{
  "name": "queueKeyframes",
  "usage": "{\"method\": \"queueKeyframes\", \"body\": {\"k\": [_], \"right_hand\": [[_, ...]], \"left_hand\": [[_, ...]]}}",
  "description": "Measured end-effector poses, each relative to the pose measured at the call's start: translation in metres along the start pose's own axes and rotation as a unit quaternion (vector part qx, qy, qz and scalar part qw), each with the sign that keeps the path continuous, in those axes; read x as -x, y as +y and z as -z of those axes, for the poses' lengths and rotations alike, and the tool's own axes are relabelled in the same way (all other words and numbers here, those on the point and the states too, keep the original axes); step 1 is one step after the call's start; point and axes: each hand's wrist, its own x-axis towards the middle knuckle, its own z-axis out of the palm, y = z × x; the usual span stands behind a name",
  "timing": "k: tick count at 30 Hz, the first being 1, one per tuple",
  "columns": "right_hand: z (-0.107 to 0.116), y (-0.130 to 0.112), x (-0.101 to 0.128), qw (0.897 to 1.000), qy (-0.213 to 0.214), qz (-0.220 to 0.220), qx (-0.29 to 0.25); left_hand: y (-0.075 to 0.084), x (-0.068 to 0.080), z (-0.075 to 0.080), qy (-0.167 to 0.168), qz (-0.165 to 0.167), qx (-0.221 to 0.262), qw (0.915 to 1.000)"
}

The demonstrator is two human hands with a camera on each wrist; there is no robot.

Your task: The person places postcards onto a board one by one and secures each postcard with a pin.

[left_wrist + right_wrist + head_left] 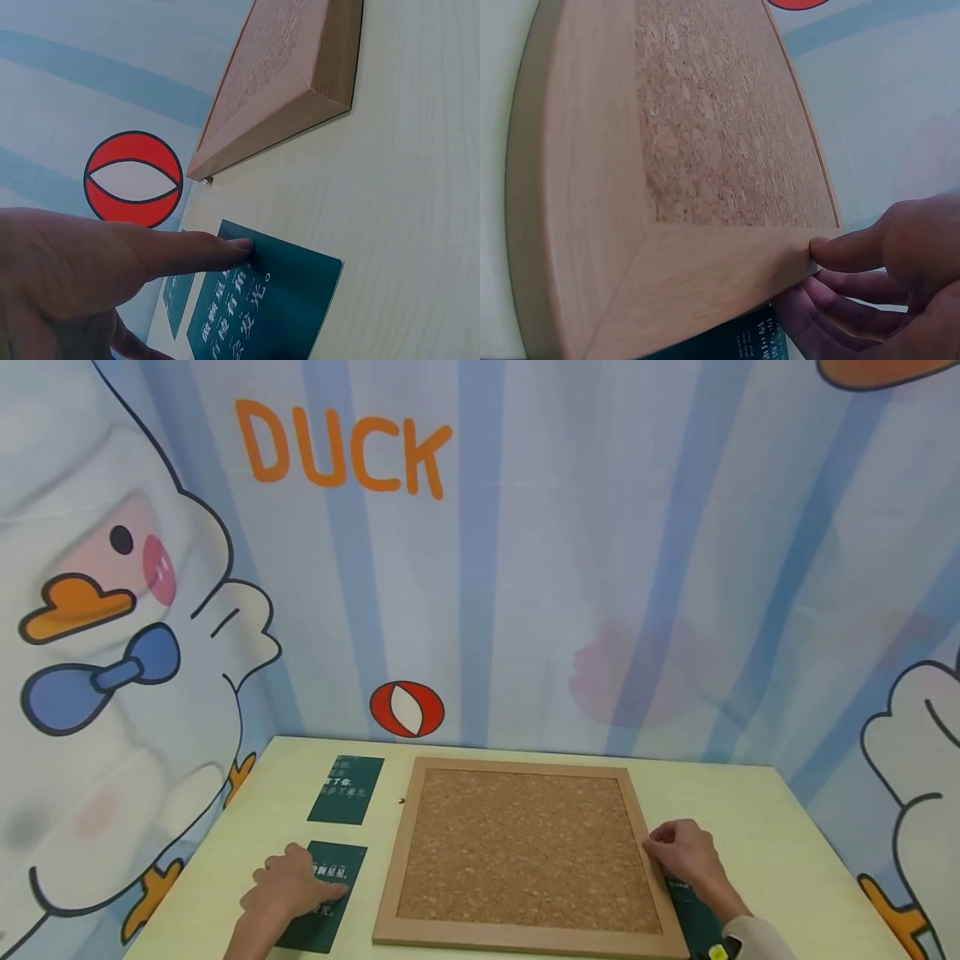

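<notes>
— Head view first: where is the left hand (pixel 288 885)?
— It rests on the near dark green printed card (pixel 330 902), left of the square cork board with a pale wooden frame (pixel 525 852), on the pale wooden surface (pixel 750 810). Its index finger lies straight, pressing the card (pixel 262 307).
— And the right hand (pixel 686 852)?
— Its curled fingers (pixel 847 251) grip the board's right frame edge, over a third green card (pixel 742 337) tucked beneath.
— Anything else?
— A second green card (pixel 347 789) lies farther back on the left.

Dark green card (pixel 318 897) flat on table left of wood-framed cork board (pixel 522 852); second green card (pixel 693 918) under board's right edge.
</notes>
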Motion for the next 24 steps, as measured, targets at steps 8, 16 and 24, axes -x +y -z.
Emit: {"method": "queueKeyframes", "body": {"k": [8, 16, 24], "right_hand": [[-0.001, 0.003, -0.001, 1.0, 0.002, -0.003, -0.006], [-0.002, 0.004, -0.001, 1.0, 0.004, -0.002, -0.008], [-0.003, 0.004, -0.002, 1.0, 0.008, -0.001, -0.004]], "left_hand": [[-0.011, 0.001, 0.001, 0.012, -0.048, 0.049, 0.9976], [-0.012, 0.002, 0.0, 0.018, -0.069, 0.109, 0.9915], [-0.009, 0.003, 0.006, 0.013, -0.124, 0.112, 0.9859]]}}
